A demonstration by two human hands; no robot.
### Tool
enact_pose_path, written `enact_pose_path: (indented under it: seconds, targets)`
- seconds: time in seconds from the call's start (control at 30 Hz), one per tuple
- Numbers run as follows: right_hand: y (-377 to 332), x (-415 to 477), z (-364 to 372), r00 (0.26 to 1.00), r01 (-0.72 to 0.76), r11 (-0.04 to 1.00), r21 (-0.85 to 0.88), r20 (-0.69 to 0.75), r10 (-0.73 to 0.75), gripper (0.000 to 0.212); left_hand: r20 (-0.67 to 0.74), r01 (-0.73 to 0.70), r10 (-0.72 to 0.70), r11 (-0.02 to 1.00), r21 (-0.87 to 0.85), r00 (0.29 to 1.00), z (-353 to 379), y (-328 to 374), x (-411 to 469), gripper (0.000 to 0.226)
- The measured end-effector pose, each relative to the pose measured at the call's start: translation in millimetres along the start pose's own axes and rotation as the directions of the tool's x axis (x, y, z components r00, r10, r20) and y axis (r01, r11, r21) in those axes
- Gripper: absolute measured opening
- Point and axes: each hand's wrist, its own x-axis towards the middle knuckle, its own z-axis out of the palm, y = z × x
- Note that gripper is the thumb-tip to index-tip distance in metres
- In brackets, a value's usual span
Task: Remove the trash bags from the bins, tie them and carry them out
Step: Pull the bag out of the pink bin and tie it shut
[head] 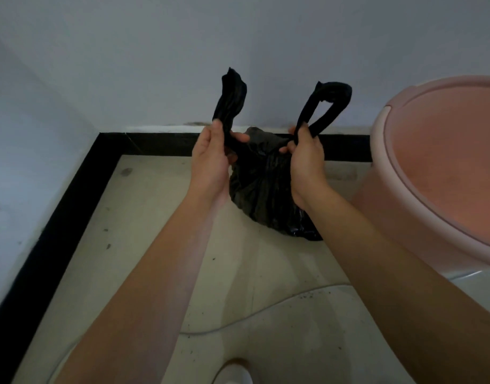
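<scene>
No writing to read anywhere in view
The black trash bag (263,187), the pink bin (443,162), the pale wall (155,51) and the tiled floor (155,245) all show plain surfaces, with no lettering, label, brand, number or sign legible on them

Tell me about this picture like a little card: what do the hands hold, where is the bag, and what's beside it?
left hand: grips the left handle of the black plastic trash bag
right hand: grips the looped right handle
handles: apart, sticking up, one per hand
bag position: outside the bin, low by the cream tiled floor, near the wall
beside it: round pink plastic bin, on the right
</scene>
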Motion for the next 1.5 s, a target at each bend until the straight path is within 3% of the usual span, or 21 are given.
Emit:
enact_pose_path:
  seconds: [0.1, 0.23, 0.4, 0.5, 0.57, 0.67, 0.73, 0.83, 0.93, 0.97, 1.03, 1.13, 1.2, 1.4, 1.43, 1.5]
  targets:
    - [2, -3, -4, 0.999, -0.040, 0.998, -0.052, 0.031, 0.042, 0.029, 0.028, 0.028, -0.031, 0.997, 0.075, 0.999, -4, -2, -3, 0.030]
    - [0, -5, -11, 0.996, 0.029, 0.985, -0.172, 0.094, -0.013, 0.014, -0.008, 0.125, -0.125, 0.985, 0.120, 0.992, -8, 5, -4, 0.030]
    - [10, 4, 0, 0.996, 0.064, 0.967, -0.245, 0.078, -0.047, 0.030, -0.125, 0.266, -0.264, 0.964, -0.005, 0.956, -15, 7, -1, 0.031]
    - [25, 13, 5, 0.995, 0.086, 0.956, -0.282, 0.065, -0.070, 0.033, -0.230, 0.338, -0.388, 0.913, -0.229, 0.893, -31, -9, -2, 0.024]
    - [29, 18, 0, 0.997, 0.067, 0.959, -0.276, -0.020, -0.075, 0.033, -0.285, 0.341, -0.443, 0.875, -0.343, 0.850, -45, -18, -3, 0.022]
    - [31, 21, -12, 0.989, 0.034, 0.944, -0.327, -0.127, -0.080, 0.032, -0.354, 0.348, -0.470, 0.867, -0.355, 0.809, -51, -24, -2, 0.023]
    - [33, 25, -19, 0.979, 0.078, 0.920, -0.385, -0.145, -0.144, 0.031, -0.344, 0.364, -0.451, 0.885, -0.290, 0.824, -45, -26, 3, 0.021]
    - [25, 22, -21, 0.968, 0.214, 0.801, -0.559, 0.014, -0.250, 0.035, -0.312, 0.318, -0.362, 0.930, -0.184, 0.879, -37, -32, 13, 0.023]
    - [30, 12, -17, 0.934, 0.341, 0.726, -0.597, 0.127, -0.334, 0.035, -0.183, 0.290, -0.317, 0.944, -0.159, 0.930, -42, -40, 7, 0.022]
    - [36, 7, -15, 0.905, 0.404, 0.672, -0.621, 0.166, -0.391, 0.034, -0.163, 0.284, -0.298, 0.953, -0.107, 0.940, -45, -44, 5, 0.020]
    - [54, -2, -13, 0.832, 0.520, 0.469, -0.714, 0.300, -0.467, 0.034, -0.206, 0.266, -0.254, 0.963, 0.033, 0.945, -54, -53, 1, 0.011]
    - [91, 0, -21, 0.855, 0.478, 0.115, -0.871, 0.433, -0.285, 0.037, -0.283, 0.332, -0.305, 0.942, 0.052, 0.909, -65, -72, 2, 0.008]
    - [112, 3, -30, 0.903, 0.405, 0.008, -0.914, 0.398, -0.163, 0.042, -0.261, 0.362, -0.351, 0.932, -0.004, 0.899, -68, -89, 5, 0.013]
    - [122, 15, -38, 0.931, 0.363, 0.165, -0.917, 0.349, -0.108, 0.042, -0.267, 0.315, -0.267, 0.936, 0.157, 0.926, -66, -106, 10, 0.020]
    - [119, 18, -39, 0.935, 0.355, 0.224, -0.908, 0.344, -0.089, 0.039, -0.257, 0.282, -0.230, 0.941, 0.188, 0.939, -65, -103, 9, 0.020]
    - [107, 20, -38, 0.952, 0.297, 0.443, -0.846, 0.297, -0.071, 0.032, -0.204, 0.124, -0.069, 0.955, 0.268, 0.976, -61, -94, 9, 0.019]
